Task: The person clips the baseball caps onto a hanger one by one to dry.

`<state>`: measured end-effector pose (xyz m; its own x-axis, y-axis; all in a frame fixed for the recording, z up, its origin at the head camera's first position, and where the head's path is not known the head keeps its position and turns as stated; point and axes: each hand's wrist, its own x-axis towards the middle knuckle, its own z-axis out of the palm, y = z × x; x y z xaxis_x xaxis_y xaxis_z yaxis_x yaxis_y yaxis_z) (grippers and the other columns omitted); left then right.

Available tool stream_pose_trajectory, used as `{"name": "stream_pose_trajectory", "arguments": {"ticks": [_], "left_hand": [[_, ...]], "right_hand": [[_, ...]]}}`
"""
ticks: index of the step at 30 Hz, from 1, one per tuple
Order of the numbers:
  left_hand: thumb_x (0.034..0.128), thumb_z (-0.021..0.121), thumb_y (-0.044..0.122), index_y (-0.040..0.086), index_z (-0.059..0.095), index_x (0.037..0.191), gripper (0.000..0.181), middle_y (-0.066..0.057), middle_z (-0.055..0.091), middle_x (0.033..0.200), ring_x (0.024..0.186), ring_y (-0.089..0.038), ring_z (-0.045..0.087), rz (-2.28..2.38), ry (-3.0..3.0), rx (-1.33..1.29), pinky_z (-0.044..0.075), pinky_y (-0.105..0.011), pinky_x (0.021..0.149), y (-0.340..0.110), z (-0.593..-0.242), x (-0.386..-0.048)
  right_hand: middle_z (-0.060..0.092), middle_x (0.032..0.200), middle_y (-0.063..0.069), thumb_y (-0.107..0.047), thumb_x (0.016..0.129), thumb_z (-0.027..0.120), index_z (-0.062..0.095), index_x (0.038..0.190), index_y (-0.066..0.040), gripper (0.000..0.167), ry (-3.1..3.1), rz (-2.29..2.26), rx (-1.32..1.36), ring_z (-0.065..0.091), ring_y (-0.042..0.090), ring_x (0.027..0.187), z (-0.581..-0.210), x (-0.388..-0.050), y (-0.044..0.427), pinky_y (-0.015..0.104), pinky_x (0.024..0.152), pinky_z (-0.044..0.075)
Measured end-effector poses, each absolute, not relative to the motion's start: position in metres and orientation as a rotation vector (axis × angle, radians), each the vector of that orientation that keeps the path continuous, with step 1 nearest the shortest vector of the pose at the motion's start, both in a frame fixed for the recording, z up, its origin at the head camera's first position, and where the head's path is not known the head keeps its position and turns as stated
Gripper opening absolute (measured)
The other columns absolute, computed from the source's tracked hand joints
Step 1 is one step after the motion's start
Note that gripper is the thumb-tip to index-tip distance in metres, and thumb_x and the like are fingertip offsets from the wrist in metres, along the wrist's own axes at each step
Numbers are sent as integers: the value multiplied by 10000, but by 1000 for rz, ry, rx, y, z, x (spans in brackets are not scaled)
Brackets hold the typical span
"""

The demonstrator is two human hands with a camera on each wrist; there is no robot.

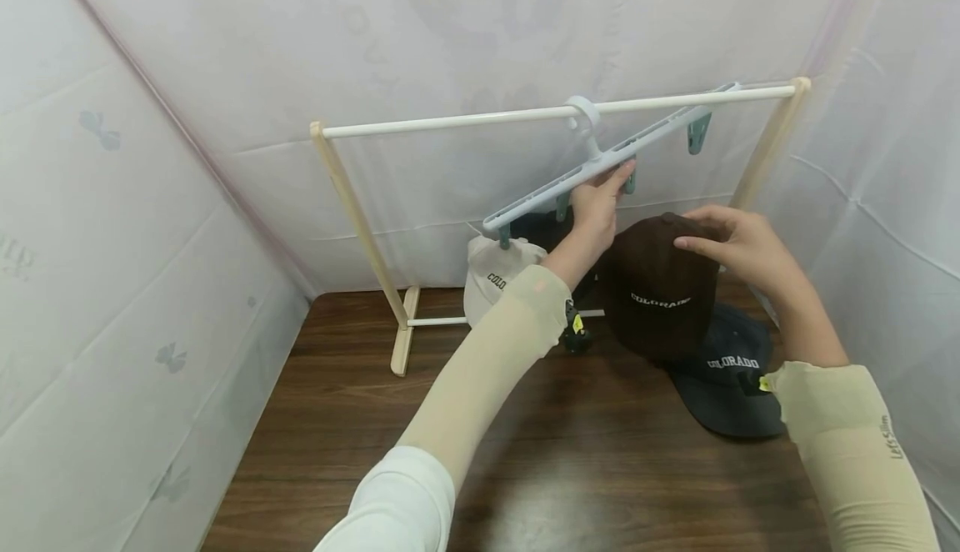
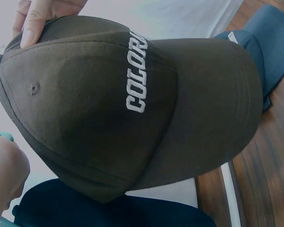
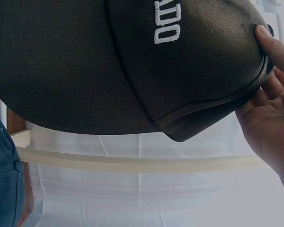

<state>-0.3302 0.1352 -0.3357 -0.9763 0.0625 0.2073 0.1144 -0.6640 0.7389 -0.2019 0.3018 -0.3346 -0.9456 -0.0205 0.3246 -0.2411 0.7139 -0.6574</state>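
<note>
A pale blue clip hanger (image 1: pixel 555 189) hangs tilted from the rack's rail, left end low. My left hand (image 1: pixel 596 210) is at its underside and pinches a green clip (image 1: pixel 630 178), partly hidden by the fingers. My right hand (image 1: pixel 742 248) holds a brown baseball cap (image 1: pixel 656 285) by the top of its crown, thumb on the front, other fingers behind. The cap's brim points down, close below the hanger. A white cap (image 1: pixel 491 273) hangs from the leftmost clip (image 1: pixel 504 237); a dark cap (image 1: pixel 534 228) hangs beside it, partly behind my left hand.
The wooden rack (image 1: pixel 360 223) with its white rail (image 1: pixel 450 122) stands at the back of the brown table (image 1: pixel 337 452). A navy cap (image 1: pixel 731 373) lies on the table at right, partly under the brown one. Another green clip (image 1: pixel 698 133) hangs at the hanger's raised end. White sheeting surrounds the table.
</note>
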Motion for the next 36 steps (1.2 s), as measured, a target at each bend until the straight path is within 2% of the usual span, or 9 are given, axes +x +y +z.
{"name": "stream_pose_trajectory", "arguments": {"ticks": [5,10,15,18,21,29,36], "left_hand": [[883,751,-46,84,705,1081,242,46,698,947,899,-105,675,-2817,-1342,-392,577,-259,846,129,-339,-332],[885,755,-33,86,685,1125,277,44,700,979,905,-89,680,-2756,-1451,-445,582,-274,854,124,-341,-334],[894,749,-26,69,692,1099,233,-47,750,971,865,-140,733,-2715,-1510,-507,583,-267,765,118,-342,-335],[907,734,-25,70,694,1055,181,-96,763,943,827,-157,746,-2713,-1531,-544,569,-254,708,115,-342,-335],[918,718,-28,73,695,1029,152,-107,766,924,806,-138,743,-2721,-1554,-570,574,-248,706,112,-341,-334],[942,688,-29,36,691,1059,134,-179,759,981,929,-259,760,-2765,-1581,-670,601,-332,844,103,-342,-333],[950,688,-13,47,697,1025,97,-160,766,949,917,-234,763,-2797,-1620,-748,580,-386,922,97,-342,-331]], "right_hand": [[706,1156,-75,-358,913,779,714,1226,-155,379,-2605,1104,218,617,-71,940,-338,-205,301,154,699,483],[679,1092,-202,-339,914,783,713,1226,-144,374,-2588,1107,232,604,-108,944,-342,-210,299,121,724,476],[660,1035,-260,-285,921,782,719,1208,-116,339,-2555,1099,264,602,-131,929,-344,-214,298,84,746,466],[672,1027,-249,-275,924,779,723,1204,-116,327,-2536,1110,269,614,-119,922,-345,-216,296,86,745,470],[683,1034,-222,-288,928,772,722,1200,-124,322,-2526,1108,261,616,-118,919,-348,-218,296,84,745,468],[721,1085,-89,-330,933,761,724,1205,-151,328,-2506,1101,227,609,-120,919,-357,-224,292,92,746,460],[718,1162,14,-336,940,750,720,1226,-164,335,-2508,1090,223,590,-136,945,-360,-225,290,94,773,453]]}}
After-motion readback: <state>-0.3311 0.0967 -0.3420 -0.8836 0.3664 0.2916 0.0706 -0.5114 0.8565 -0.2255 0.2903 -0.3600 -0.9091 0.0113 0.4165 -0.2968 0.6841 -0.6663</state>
